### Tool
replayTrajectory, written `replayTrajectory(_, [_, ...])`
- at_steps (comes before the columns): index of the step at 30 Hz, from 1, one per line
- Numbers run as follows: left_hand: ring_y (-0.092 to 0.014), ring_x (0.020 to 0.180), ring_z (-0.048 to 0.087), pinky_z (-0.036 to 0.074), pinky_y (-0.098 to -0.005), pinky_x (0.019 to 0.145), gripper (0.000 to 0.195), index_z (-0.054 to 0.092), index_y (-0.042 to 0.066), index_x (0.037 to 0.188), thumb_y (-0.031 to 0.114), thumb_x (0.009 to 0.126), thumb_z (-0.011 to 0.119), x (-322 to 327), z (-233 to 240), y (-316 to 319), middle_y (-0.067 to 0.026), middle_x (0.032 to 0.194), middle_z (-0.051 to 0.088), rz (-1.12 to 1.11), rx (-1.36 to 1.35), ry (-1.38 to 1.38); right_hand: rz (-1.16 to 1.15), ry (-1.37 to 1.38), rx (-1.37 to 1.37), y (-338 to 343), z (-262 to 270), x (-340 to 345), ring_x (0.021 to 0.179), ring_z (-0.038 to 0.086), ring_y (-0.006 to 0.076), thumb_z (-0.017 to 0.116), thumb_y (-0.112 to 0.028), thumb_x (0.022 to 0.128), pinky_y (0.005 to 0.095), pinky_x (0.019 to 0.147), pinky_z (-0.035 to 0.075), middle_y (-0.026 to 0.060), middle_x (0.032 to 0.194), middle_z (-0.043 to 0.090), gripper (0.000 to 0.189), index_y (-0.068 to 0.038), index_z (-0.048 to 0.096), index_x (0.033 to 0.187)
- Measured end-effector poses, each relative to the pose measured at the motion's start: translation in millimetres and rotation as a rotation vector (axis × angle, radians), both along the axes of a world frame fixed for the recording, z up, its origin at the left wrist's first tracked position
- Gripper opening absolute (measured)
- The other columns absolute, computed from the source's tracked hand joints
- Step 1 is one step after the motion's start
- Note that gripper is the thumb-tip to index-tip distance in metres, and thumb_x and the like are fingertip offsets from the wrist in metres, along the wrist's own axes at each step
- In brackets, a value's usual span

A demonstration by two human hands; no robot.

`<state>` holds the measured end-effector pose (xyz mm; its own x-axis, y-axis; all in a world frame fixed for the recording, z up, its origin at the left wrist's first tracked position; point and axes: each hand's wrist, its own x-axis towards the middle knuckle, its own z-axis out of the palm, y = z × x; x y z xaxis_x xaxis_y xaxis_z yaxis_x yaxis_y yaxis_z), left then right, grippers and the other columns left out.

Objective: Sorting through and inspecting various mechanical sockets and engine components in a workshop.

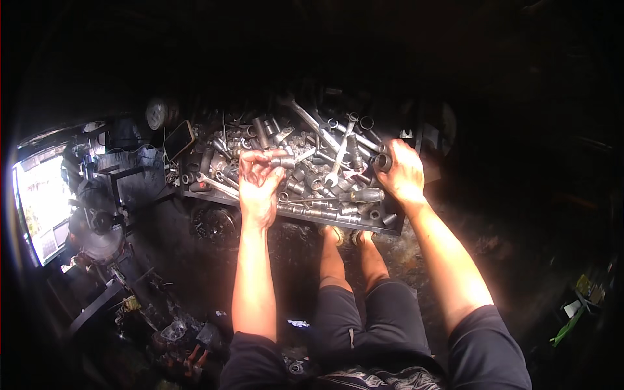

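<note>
My left hand (261, 183) holds a small metal socket (282, 162) between thumb and fingers, above a heap of tools. At the right end of the heap, my right hand (403, 170) has its fingers around a larger dark socket (383, 162). Beneath both hands lies a dark metal tray (292, 215) crowded with sockets and wrenches. A combination wrench (341, 153) crosses a longer wrench (312, 122) in the middle. Close to the near edge rests a screwdriver (360, 195) with a dark handle, beside a row of sockets (321, 213).
A smartphone (179, 140) leans at the tray's left end. Farther left stands a machine with a round disc (100, 239), near a bright opening (44, 204). Metal parts (173, 331) litter the floor at lower left. My feet (347, 236) are just below the tray's near edge.
</note>
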<state>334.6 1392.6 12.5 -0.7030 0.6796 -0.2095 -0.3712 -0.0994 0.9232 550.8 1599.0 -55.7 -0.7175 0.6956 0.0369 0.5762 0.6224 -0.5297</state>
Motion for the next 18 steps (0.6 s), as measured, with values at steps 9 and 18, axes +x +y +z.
replayTrajectory(9, [-0.022, 0.118, 0.060, 0.050, -0.0351, 0.102, 0.044, 0.055, 0.007, 0.123, -0.010, 0.086, 0.072, 21, 34, -8, -0.0114, 0.124, 0.061, 0.018, -0.003, 0.151, 0.004, 0.019, -0.015, -4, 0, -5, 0.100, 0.064, 0.0338, 0.081, -0.017, 0.073, 0.0430, 0.093, 0.052, 0.0136, 0.101, 0.064, 0.042, -0.004, 0.060, 0.106])
replayTrajectory(18, [-0.015, 0.092, 0.066, 0.054, -0.0275, 0.080, 0.019, 0.072, 0.006, 0.110, 0.008, 0.092, 0.075, -3, -10, 11, -0.0057, 0.109, 0.067, -0.025, -0.844, 0.923, 0.045, -0.029, -0.035, -7, -2, -5, 0.101, 0.064, 0.0338, 0.083, -0.017, 0.070, 0.0423, 0.094, 0.052, 0.0137, 0.105, 0.064, 0.050, -0.005, 0.060, 0.112])
